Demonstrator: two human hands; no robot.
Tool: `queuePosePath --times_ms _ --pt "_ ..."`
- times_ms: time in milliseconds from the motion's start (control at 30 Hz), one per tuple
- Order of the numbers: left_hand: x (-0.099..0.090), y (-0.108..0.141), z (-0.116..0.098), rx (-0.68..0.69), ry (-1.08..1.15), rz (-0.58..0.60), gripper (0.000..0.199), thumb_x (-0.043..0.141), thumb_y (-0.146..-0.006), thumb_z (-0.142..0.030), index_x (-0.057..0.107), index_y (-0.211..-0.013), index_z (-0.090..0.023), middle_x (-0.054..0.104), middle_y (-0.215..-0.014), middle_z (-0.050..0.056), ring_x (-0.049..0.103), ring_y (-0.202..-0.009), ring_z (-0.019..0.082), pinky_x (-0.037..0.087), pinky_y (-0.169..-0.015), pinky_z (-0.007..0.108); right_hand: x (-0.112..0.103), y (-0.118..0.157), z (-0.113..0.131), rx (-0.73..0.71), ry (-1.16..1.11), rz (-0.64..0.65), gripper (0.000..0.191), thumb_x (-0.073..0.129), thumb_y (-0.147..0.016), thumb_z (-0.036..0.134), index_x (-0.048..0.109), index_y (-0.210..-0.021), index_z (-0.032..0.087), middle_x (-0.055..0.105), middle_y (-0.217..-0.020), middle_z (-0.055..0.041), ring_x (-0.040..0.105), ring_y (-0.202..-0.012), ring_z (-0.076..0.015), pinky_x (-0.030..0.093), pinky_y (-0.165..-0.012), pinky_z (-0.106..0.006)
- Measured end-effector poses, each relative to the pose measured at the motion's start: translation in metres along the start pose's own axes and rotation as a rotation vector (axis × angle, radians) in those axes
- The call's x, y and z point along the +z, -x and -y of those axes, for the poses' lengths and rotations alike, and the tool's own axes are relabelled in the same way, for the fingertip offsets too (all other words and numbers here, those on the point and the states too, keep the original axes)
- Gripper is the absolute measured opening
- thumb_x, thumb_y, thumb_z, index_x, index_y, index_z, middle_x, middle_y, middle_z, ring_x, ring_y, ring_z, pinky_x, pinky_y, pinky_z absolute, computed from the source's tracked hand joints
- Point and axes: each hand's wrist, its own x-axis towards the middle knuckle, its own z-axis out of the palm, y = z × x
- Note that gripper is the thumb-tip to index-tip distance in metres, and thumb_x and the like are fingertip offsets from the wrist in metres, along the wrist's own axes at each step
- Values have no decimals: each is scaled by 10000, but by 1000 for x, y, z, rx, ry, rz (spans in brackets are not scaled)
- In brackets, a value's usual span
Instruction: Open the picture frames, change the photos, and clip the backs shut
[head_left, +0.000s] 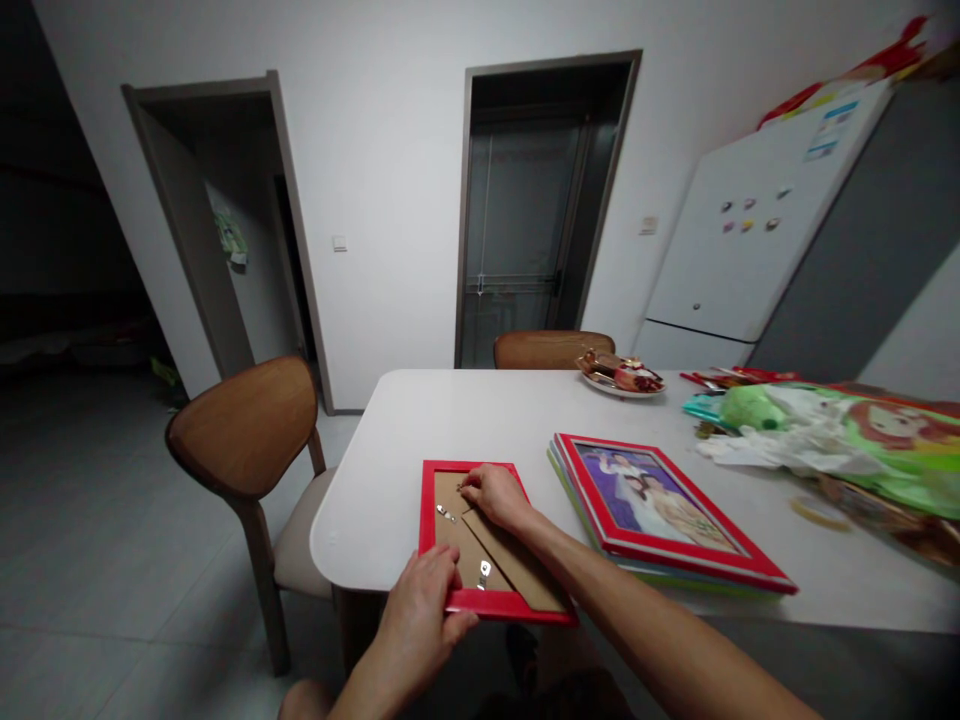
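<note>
A red picture frame (428, 505) lies face down at the table's near edge, its brown backing board (466, 556) showing. Metal clips (484, 572) sit on the board, and a brown stand flap (517, 570) runs slantwise across it. My left hand (421, 610) grips the frame's near left corner, thumb on the front rim. Over the far part of the board, my right hand (495, 494) is closed in a pinch at a small thing by the far rim; the fingers mostly hide it. To the right, a stack of frames has a red-framed photo (652, 500) on top.
The white table (375, 480) also bears a plate of food (621, 378) at the back. Green and white plastic bags (810, 430) and a roll of tape (820, 514) lie at right. Wooden chairs (251, 430) stand left and behind. A white fridge (742, 220) is beyond.
</note>
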Motion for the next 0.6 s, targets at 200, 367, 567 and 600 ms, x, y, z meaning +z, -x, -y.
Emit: queuePosePath --times_ms 200,367,567,600 --pt "0 1 -7 -23 -34 23 356 611 -640 -195 543 -986 -147 539 -1123 121 427 -1108 250 258 -991 434 9 -17 1 177 18 -8 247 514 -699 371 655 -750 175 663 -762 -66 575 -668 -149 336 -532 -216" --pt "-4 3 -8 -26 -61 24 363 598 -639 -182 536 -996 -147 568 -1066 110 435 -1100 238 299 -971 400 8 -30 1 316 -1 -27 216 553 -641 305 650 -742 140 658 -778 -127 583 -664 -192 338 -505 -235" --pt "4 0 -19 -26 -230 81 439 600 -597 -186 517 -1026 -137 497 -1188 134 396 -1142 269 225 -997 475 -1 -24 2 240 -144 -112 226 455 -713 275 633 -689 138 655 -738 -107 575 -669 -161 355 -556 -227" --pt "9 -2 -21 -11 -270 99 441 598 -579 -169 524 -1012 -138 455 -1233 138 368 -1163 282 201 -1001 495 -4 -20 2 201 -181 -120 257 426 -733 286 629 -676 139 653 -714 -94 571 -655 -150 360 -561 -223"
